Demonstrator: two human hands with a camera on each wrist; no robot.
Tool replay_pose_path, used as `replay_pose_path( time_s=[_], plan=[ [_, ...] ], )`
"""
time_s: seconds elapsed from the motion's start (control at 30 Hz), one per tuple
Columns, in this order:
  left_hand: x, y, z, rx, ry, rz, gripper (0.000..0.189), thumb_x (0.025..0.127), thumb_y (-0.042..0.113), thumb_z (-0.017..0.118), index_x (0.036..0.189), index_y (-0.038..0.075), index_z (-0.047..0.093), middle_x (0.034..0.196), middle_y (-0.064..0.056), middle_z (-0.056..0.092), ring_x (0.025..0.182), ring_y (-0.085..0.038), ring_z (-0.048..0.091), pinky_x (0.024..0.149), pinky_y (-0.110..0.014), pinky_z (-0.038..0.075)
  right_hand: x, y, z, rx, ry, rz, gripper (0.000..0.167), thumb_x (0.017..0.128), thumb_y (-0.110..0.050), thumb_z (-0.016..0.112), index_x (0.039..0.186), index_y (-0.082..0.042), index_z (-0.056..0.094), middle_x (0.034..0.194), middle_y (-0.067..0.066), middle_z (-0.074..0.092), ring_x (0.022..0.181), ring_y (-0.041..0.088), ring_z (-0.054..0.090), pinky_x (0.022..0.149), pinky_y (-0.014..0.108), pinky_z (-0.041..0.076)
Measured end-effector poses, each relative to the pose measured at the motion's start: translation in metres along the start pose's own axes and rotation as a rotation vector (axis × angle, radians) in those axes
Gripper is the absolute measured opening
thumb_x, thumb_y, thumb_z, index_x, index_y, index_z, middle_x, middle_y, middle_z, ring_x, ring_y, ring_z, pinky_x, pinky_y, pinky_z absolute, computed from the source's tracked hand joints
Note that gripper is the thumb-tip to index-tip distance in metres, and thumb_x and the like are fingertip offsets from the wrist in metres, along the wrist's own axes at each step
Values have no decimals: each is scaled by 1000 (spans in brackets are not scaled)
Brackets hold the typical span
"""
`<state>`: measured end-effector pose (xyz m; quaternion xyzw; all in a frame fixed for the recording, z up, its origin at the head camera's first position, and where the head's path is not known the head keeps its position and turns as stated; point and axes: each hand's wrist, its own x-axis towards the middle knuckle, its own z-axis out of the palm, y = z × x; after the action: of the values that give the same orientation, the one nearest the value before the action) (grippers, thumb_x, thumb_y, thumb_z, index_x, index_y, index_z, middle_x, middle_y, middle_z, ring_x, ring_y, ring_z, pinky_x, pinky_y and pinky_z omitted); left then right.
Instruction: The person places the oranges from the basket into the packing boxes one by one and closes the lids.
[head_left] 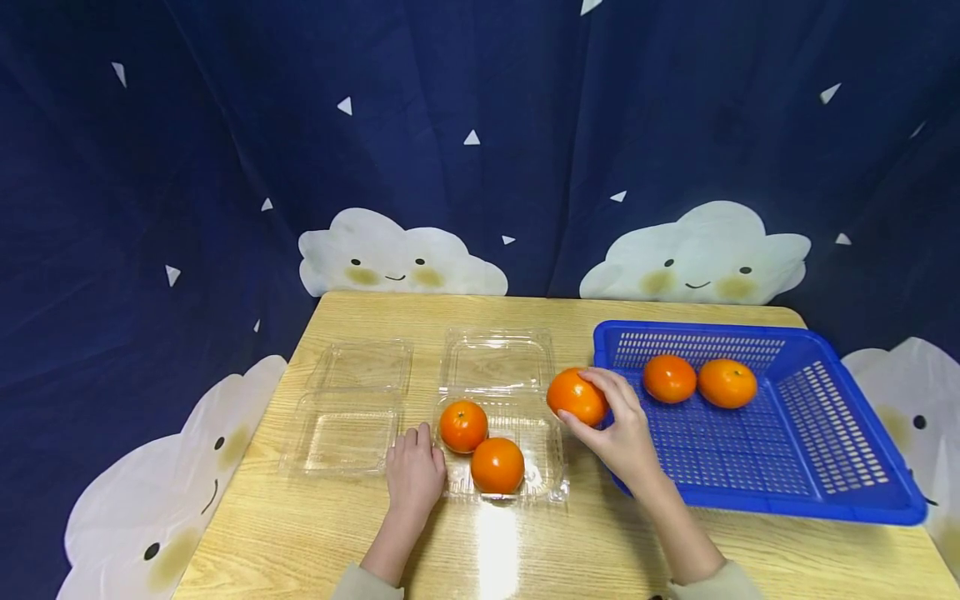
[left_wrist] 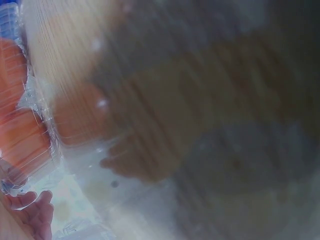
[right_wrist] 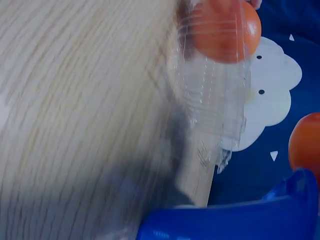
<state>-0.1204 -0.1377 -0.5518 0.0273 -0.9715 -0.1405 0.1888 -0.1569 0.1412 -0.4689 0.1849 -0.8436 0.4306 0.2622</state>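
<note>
My right hand (head_left: 622,429) pinches an orange (head_left: 576,397) between thumb and fingers, above the right side of an open clear plastic clamshell box (head_left: 536,425). Two more oranges lie in that box, one at the left (head_left: 462,427) and one nearer the front (head_left: 498,466). My left hand (head_left: 417,471) rests at the box's left edge with its fingers together; whether it presses the rim cannot be told. In the left wrist view, fingers (left_wrist: 37,215) show at the lower left, beside oranges (left_wrist: 22,142) behind clear plastic. The right wrist view shows the box (right_wrist: 215,95) side-on.
A blue plastic basket (head_left: 750,498) stands at the right, holding two oranges (head_left: 670,379). Left of my left hand lies a second open clear clamshell box (head_left: 345,429) with nothing in it. Behind the wooden table (head_left: 255,533) hangs a dark blue curtain (head_left: 420,167) with clouds.
</note>
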Motion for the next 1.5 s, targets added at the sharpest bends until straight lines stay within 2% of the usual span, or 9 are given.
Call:
replay_pose_path(
  time_s=[0.13,0.5,0.73,1.07,1.5],
  plan=[
    [0,0,0,0,4,2,28,77,14,57,101,1,56,83,-13,56,76,-31,52,64,-39,38,-2,-4,9,16,-23,1,55,61,-11,83,112,-9,60,117,11,53,105,29,52,79,50,48],
    [0,0,0,2,2,0,28,76,13,57,102,1,56,84,-13,56,76,-31,52,64,-38,38,-10,-7,33,-28,-115,-25,56,64,-21,81,114,-10,59,119,10,52,109,29,47,80,48,46],
    [0,0,0,-2,1,1,28,77,14,56,101,1,56,83,-13,55,76,-31,51,64,-38,38,-15,-4,43,-25,-157,7,55,66,-20,80,116,-11,57,122,13,50,110,29,47,80,49,48],
    [0,0,0,8,-9,3,29,77,13,58,102,0,56,84,-13,56,75,-30,51,64,-38,38,-19,-1,55,-48,-166,37,54,66,-21,80,115,-11,58,121,14,51,111,33,46,80,52,47],
    [0,-1,0,9,-10,2,28,76,13,58,101,1,55,82,-12,55,74,-30,51,62,-38,37,-24,3,66,-129,-205,59,53,67,-28,79,115,-16,58,122,11,51,113,30,45,80,51,47]
  ],
)
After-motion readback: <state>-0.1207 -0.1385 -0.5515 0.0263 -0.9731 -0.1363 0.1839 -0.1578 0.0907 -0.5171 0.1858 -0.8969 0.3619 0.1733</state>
